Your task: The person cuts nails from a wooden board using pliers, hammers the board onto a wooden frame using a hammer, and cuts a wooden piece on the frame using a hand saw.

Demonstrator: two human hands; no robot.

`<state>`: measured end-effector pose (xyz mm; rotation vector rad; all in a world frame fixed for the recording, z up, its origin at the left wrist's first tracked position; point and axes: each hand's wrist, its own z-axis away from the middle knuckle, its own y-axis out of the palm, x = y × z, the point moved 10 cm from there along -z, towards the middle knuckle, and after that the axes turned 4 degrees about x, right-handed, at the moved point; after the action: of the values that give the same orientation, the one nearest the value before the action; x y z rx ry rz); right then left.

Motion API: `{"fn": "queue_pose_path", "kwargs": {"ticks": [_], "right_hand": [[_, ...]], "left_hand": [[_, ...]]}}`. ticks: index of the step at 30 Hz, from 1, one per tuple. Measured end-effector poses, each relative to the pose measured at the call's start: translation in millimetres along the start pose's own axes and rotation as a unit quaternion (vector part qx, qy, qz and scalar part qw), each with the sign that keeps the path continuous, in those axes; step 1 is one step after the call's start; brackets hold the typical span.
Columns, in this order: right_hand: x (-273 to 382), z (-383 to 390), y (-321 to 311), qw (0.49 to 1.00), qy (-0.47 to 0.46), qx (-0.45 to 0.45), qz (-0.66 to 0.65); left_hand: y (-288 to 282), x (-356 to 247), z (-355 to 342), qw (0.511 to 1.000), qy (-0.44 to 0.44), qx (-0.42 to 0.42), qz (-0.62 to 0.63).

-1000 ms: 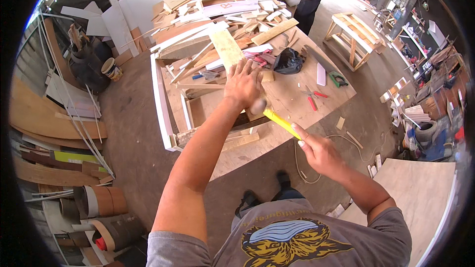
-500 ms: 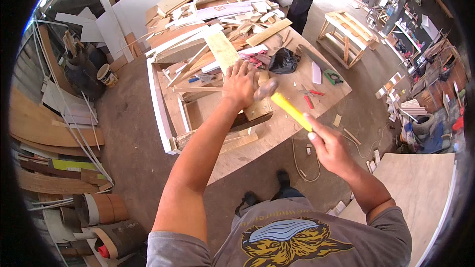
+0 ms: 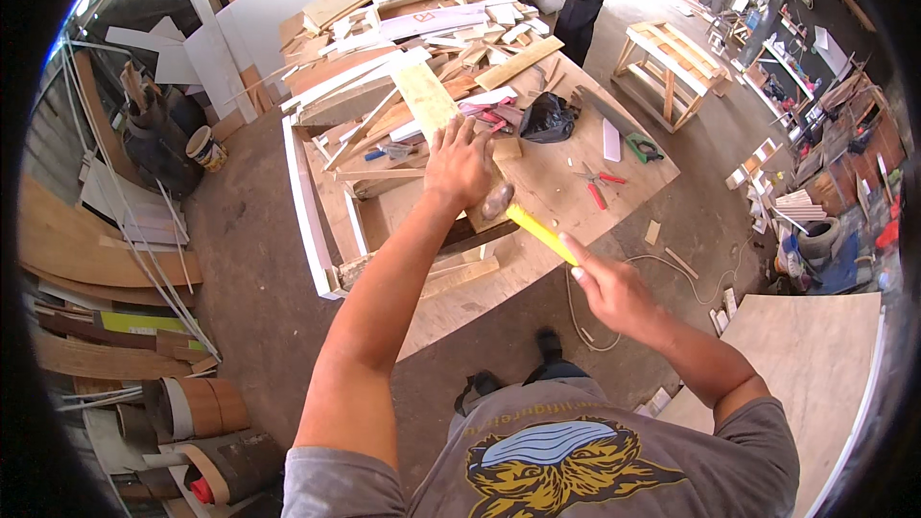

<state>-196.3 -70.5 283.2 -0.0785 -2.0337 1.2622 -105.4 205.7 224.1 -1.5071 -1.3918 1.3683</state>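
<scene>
My left hand point(image 3: 459, 165) lies open on a pale wooden board point(image 3: 428, 92), fingers spread toward the far end. My right hand point(image 3: 605, 288) is closed round the yellow handle of a hammer point(image 3: 535, 228), whose metal head point(image 3: 498, 200) is just right of my left hand, over the board's near end. Beneath it sits a wooden frame point(image 3: 297, 192) on a plywood worktop point(image 3: 499, 288). Beside them lie red-handled pliers point(image 3: 597, 190), a black plastic bag point(image 3: 550, 117), a handsaw with a green handle point(image 3: 643, 147) and blue-handled tools point(image 3: 389, 151).
Scrap wood point(image 3: 460, 34) is heaped at the worktop's back. Two people point(image 3: 580, 14) stand beyond it. A wooden stand point(image 3: 672, 67) is at the back right, a plywood sheet point(image 3: 787, 355) at lower right, boards point(image 3: 115, 230) and buckets point(image 3: 206, 147) at left. A cord point(image 3: 614, 343) crosses the floor.
The hammer head rose to the upper right half a second ago and has since come down left and lower, along with my right hand. My left hand has shifted slightly left.
</scene>
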Motion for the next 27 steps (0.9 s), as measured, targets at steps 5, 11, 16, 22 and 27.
{"fn": "queue_pose_path", "kwargs": {"ticks": [5, 11, 16, 22, 27], "right_hand": [[21, -3, -22, 0.998, -0.037, -0.059, -0.012], [0, -4, 17, 0.996, 0.026, 0.081, 0.041], [18, 4, -9, 0.997, -0.058, -0.055, 0.009], [15, -10, -10, 0.999, -0.016, -0.002, 0.033], [21, -1, -14, 0.999, -0.015, -0.036, 0.022]], "left_hand": [[1, 7, 5, 0.999, 0.030, -0.030, -0.006], [16, 23, -2, 0.999, 0.021, -0.039, 0.009], [3, 7, 2, 0.999, 0.033, -0.023, -0.012], [3, 14, 2, 1.000, 0.014, -0.014, 0.013], [13, 20, -2, 0.999, 0.023, -0.040, 0.012]]}}
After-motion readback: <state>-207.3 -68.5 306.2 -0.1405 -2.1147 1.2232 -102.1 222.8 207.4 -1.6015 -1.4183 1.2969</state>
